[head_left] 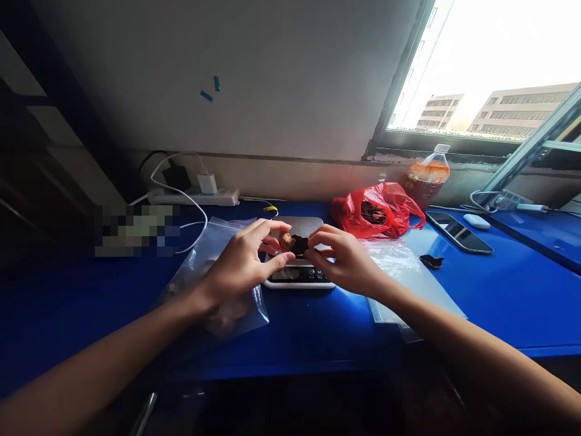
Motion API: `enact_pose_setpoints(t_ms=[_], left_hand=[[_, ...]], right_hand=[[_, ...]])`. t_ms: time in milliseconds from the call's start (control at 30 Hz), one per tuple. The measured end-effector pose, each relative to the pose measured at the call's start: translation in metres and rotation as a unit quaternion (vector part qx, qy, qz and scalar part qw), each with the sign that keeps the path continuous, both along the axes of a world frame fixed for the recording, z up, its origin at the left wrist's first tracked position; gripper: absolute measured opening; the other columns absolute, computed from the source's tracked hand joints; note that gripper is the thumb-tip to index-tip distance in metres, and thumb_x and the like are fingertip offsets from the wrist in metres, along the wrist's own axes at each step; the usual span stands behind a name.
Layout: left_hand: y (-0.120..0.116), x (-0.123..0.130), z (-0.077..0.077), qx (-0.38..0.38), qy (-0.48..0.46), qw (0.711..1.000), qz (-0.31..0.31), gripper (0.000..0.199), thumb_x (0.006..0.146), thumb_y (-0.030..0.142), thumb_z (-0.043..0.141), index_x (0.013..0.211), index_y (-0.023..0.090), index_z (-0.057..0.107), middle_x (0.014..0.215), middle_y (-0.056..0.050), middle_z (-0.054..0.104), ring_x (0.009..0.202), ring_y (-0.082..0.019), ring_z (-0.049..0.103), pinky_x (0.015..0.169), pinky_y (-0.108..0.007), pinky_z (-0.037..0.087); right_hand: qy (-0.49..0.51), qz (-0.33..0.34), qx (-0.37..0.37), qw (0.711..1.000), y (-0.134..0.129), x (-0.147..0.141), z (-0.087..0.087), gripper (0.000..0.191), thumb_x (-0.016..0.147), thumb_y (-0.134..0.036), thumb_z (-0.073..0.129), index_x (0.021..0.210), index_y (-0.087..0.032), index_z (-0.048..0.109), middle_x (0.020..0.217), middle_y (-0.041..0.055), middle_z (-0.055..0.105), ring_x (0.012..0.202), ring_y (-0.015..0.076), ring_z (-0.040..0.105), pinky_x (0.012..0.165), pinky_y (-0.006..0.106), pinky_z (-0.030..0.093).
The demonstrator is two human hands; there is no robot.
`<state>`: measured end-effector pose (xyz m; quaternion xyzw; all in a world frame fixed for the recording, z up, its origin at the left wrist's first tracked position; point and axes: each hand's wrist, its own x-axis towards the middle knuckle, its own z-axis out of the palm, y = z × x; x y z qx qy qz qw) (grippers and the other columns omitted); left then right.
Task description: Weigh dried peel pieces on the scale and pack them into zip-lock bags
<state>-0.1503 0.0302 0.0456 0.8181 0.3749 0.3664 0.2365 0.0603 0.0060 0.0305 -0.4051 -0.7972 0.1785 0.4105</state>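
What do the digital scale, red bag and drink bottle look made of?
Digital scale: probably plastic body, smooth white rim; top plate maybe metal, greyish sheen.
Red bag: thin glossy plastic film, crinkled.
Drink bottle: likely clear plastic, transparent shoulder.

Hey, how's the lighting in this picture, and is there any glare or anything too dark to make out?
Head view: sky beyond the window is blown out to white; head view: pale glare on the clear plastic bags; head view: left and lower edges sunk in shadow, and the held black piece shows little detail; head view: a pixelated patch at left hides whatever lies there.
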Motion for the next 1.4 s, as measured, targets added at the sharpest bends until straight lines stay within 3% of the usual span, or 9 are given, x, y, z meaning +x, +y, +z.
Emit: enact_pose_setpoints(t_ms=[100, 333, 533, 767, 1100, 1300, 1400], left_hand=[[-0.001, -0.004, 0.0, 0.023, -0.005, 0.999, 0.023, 0.044, 0.079, 0.038, 0.071, 0.119, 0.021, 0.06, 0.114, -0.006, 0.064, 0.088, -0.019, 0.068, 0.078, -0.035, 0.059], [0.012, -0.009, -0.002, 0.051, 0.001, 0.998, 0.044, 0.044, 0.079, 0.04, 0.069, 0.116, 0.019, 0.061, 0.114, -0.008, 0.063, 0.084, -0.019, 0.068, 0.077, -0.038, 0.06], [0.016, -0.011, -0.004, 0.055, 0.013, 0.998, 0.037, 0.043, 0.079, 0.041, 0.068, 0.115, 0.019, 0.06, 0.115, -0.009, 0.062, 0.082, -0.019, 0.067, 0.074, -0.037, 0.06], [0.016, -0.011, -0.005, 0.06, 0.037, 0.997, 0.027, 0.04, 0.08, 0.037, 0.067, 0.115, 0.018, 0.059, 0.112, -0.007, 0.061, 0.081, -0.017, 0.066, 0.076, -0.035, 0.059], [0.014, -0.01, -0.004, 0.059, 0.046, 0.997, 0.023, 0.04, 0.08, 0.034, 0.067, 0.115, 0.018, 0.059, 0.114, -0.007, 0.061, 0.082, -0.016, 0.066, 0.079, -0.036, 0.059], [0.015, -0.01, -0.006, 0.063, 0.047, 0.997, 0.016, 0.039, 0.08, 0.036, 0.067, 0.114, 0.019, 0.059, 0.113, -0.007, 0.062, 0.081, -0.016, 0.067, 0.078, -0.035, 0.059], [0.015, -0.01, -0.007, 0.066, 0.046, 0.997, 0.014, 0.039, 0.08, 0.035, 0.067, 0.115, 0.019, 0.06, 0.113, -0.007, 0.062, 0.082, -0.017, 0.067, 0.079, -0.036, 0.059]], right_hand=[[-0.009, -0.002, 0.019, 1.0, 0.001, 0.002, 0.001, 0.009, 0.086, -0.017, 0.057, 0.082, -0.018, 0.065, 0.089, 0.0051, 0.06, 0.079, 0.0141, 0.059, 0.069, 0.027, 0.052], [-0.01, -0.09, 0.067, 0.994, 0.02, 0.022, 0.004, 0.014, 0.087, -0.026, 0.058, 0.088, -0.017, 0.07, 0.09, 0.0079, 0.069, 0.078, 0.0167, 0.064, 0.069, 0.03, 0.052], [0.063, -0.071, 0.012, 0.995, 0.028, 0.026, -0.003, 0.02, 0.088, -0.032, 0.054, 0.09, -0.017, 0.067, 0.089, 0.0068, 0.07, 0.079, 0.0164, 0.066, 0.071, 0.03, 0.056], [0.064, -0.049, 0.046, 0.996, 0.022, 0.02, -0.003, 0.016, 0.087, -0.026, 0.054, 0.089, -0.017, 0.067, 0.096, 0.0095, 0.069, 0.086, 0.0179, 0.066, 0.074, 0.031, 0.056], [0.076, -0.05, 0.032, 0.995, 0.02, 0.019, -0.002, 0.016, 0.086, -0.025, 0.055, 0.089, -0.016, 0.068, 0.099, 0.0103, 0.072, 0.078, 0.0178, 0.068, 0.073, 0.033, 0.057], [0.063, -0.039, 0.039, 0.996, 0.019, 0.019, -0.001, 0.016, 0.087, -0.027, 0.056, 0.086, -0.019, 0.068, 0.096, 0.0092, 0.073, 0.1, 0.0223, 0.068, 0.079, 0.034, 0.056], [0.062, -0.038, 0.026, 0.997, 0.019, 0.019, -0.001, 0.016, 0.088, -0.028, 0.056, 0.086, -0.018, 0.068, 0.094, 0.0083, 0.073, 0.097, 0.0219, 0.069, 0.078, 0.033, 0.056]])
